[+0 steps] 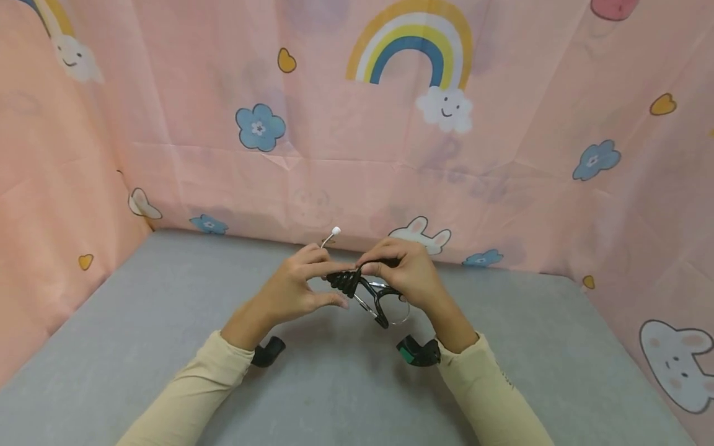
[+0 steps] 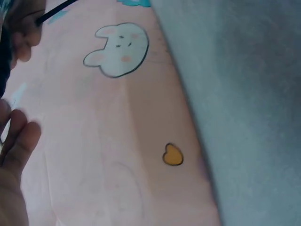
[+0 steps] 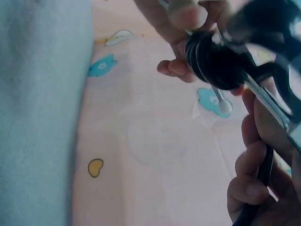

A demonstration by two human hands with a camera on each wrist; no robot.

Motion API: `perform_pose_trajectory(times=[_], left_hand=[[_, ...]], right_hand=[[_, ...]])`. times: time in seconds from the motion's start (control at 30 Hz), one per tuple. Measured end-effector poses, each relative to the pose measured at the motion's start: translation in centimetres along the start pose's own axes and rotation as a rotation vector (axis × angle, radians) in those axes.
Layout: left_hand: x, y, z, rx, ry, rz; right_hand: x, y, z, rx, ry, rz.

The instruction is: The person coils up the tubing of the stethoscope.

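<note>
Between the two hands, above the table, is a stethoscope point(image 1: 381, 310) with black tubing and silver ear tubes. Part of its tubing is wound in a tight coil point(image 1: 344, 282) around the metal. One white ear tip point(image 1: 336, 230) sticks up behind the left hand; a white tip point(image 3: 225, 106) also shows below the coil in the right wrist view. My left hand point(image 1: 290, 285) holds the coiled end, index finger along the top and thumb below. My right hand point(image 1: 409, 272) grips a length of the black tubing point(image 3: 265, 174) beside the coil. Its fingers partly hide the stethoscope's far end.
A grey table point(image 1: 334, 396) lies under both forearms. Behind it hangs a pink cloth point(image 1: 334, 179) printed with rainbows, rabbits and flowers, which also closes off both sides. Dark camera mounts point(image 1: 418, 351) sit at the wrists, below the hands.
</note>
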State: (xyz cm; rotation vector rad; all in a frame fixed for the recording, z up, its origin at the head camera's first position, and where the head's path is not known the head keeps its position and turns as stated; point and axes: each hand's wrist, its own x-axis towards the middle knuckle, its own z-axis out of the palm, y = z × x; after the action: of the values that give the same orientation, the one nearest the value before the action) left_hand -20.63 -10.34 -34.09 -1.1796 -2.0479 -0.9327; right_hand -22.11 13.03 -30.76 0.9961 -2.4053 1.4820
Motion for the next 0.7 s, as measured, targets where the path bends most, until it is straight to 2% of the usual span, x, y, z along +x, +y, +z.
perform_pose_trajectory(times=[0.17,0.4,0.7], left_hand=[[0.0,0.2,0.1,0.029,0.043,-0.03],[0.0,0.2,-0.3,-0.033,0.062,-0.01],[0.0,0.1,-0.3,-0.075,0.086,-0.061]], right_hand=[[0.0,-0.5,0.1,0.02,0.01,0.108],[0.2,-0.1,-0.1,0.11,-0.096,0.254],[0.4,1.3,-0.8,0.253,-0.181,0.237]])
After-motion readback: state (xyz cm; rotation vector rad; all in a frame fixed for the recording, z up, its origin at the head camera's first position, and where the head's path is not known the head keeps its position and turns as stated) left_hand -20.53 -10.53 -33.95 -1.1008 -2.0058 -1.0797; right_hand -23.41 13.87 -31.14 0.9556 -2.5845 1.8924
